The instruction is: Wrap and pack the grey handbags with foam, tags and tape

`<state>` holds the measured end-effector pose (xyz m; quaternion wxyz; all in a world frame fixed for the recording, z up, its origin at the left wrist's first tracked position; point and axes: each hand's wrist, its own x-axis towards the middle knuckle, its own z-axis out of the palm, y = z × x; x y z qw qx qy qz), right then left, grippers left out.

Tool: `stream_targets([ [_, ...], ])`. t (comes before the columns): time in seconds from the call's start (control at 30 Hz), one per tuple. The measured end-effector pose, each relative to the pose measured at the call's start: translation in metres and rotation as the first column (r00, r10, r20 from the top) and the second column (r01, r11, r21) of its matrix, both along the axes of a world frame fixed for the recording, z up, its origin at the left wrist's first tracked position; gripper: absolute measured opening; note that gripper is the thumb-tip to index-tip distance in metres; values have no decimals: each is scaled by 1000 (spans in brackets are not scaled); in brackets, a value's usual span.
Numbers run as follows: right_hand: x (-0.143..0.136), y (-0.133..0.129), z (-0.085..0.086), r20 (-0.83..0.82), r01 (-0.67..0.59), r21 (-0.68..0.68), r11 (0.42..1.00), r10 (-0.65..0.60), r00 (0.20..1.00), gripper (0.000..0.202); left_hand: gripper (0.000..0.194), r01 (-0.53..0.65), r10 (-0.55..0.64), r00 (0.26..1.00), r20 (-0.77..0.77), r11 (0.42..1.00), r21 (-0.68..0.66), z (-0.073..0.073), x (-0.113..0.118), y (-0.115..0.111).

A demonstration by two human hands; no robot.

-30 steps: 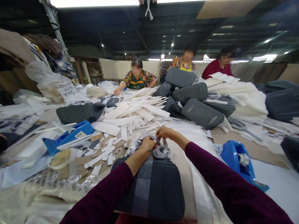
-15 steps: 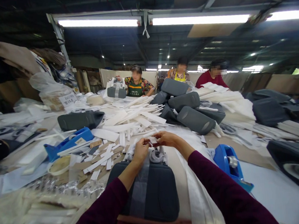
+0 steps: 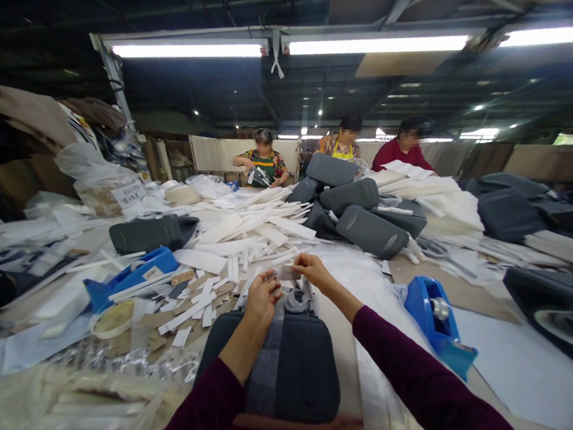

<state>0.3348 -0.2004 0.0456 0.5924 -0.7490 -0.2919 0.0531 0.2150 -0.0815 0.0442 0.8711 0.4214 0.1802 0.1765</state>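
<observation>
- The right hand (image 3: 312, 267) is closed in a pinch on one end of a clear strip (image 3: 287, 273), above the far edge of the dark grey case (image 3: 307, 367).
- The left hand (image 3: 263, 296) is partly open, its fingers spread and loosely curled beside the strip's other end; whether they touch it cannot be told.
- The case lies flat on the near edge of the table, between the person's forearms and on the body side of both hands, with the left forearm across its left part.
- The strip is thin, see-through and glossy, short and nearly flat; its long axis runs left to right, from one hand toward the other.
- The case has a matt, smooth-looking cover, rounded corners and a padded shape. It looks broader left to right than front to back.
- A translucent band (image 3: 267, 370) runs over the case from its far side toward the body, leaning slightly left at the near end.
- At the case's far edge sits a pale grey coil (image 3: 297, 301), rounded and shiny.
- Left of the case lie flat scraps of white and brown card (image 3: 194, 310); a blue tape dispenser (image 3: 428, 310) of hard plastic stands to the right.
</observation>
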Motion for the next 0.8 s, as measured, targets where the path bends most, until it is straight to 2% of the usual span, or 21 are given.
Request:
stream_targets([
  [0.13, -6, 0, -6, 159, 104, -88, 991, -89, 983, 9, 29, -1, 0, 1000, -26, 999, -42, 3, 0, 3],
  [0.3, -13, -1, 0, 312, 139, -215, 967, -67, 948, 8, 28, 8, -8, 999, -35, 1000, -4, 7, 2, 6],
  [0.37, -14, 0, 4, 348, 135, -254, 958, -40, 937, 9, 27, 3, -2, 1000, -15, 998, 70, 9, 3, 3],
  [0.4, -14, 1, 5, 360, 131, -269, 954, -27, 933, 9, 26, 2, -1, 1000, -3, 987, 163, 10, 2, 1],
  [0.43, -14, 1, 6, 368, 127, -280, 952, -16, 930, 8, 25, -4, 1, 1000, 8, 950, 313, 12, 0, -1],
  [0.47, -14, 1, 6, 371, 121, -287, 950, -6, 929, 8, 26, -28, 19, 1000, 22, 860, 509, 14, -2, -4],
  [0.5, -14, 1, 5, 369, 113, -291, 950, 3, 930, 7, 27, -69, 58, 997, 40, 693, 718, 17, -4, -6],
  [0.53, -14, 0, 3, 361, 101, -292, 951, 12, 932, 7, 28, -110, 116, 991, 64, 460, 881, 20, -7, -7],
  [0.57, -13, -2, 1, 349, 85, -292, 953, 23, 937, 8, 27, -122, 173, 981, 85, 216, 969, 23, -10, -6],
  [0.6, -13, -4, -1, 333, 64, -291, 955, 38, 942, 10, 24, -79, 213, 974, 75, 10, 997, 27, -13, -5],
  [0.63, -13, -8, -3, 316, 44, -289, 956, 52, 947, 12, 18, 9, 243, 970, 24, -133, 991, 30, -15, -2],
  [0.67, -13, -11, -4, 302, 28, -285, 958, 62, 951, 14, 13, 121, 265, 962, -59, -226, 967, 34, -17, 2],
  [0.73, -14, -17, -5, 289, 22, -267, 964, 58, 956, 23, 17, 293, 290, 937, -196, -346, 891, 39, -20, 10],
  [0.8, -18, -21, -2, 314, 18, -247, 969, 62, 948, 37, 26, 309, 276, 941, -196, -460, 833, 43, -20, 17],
])
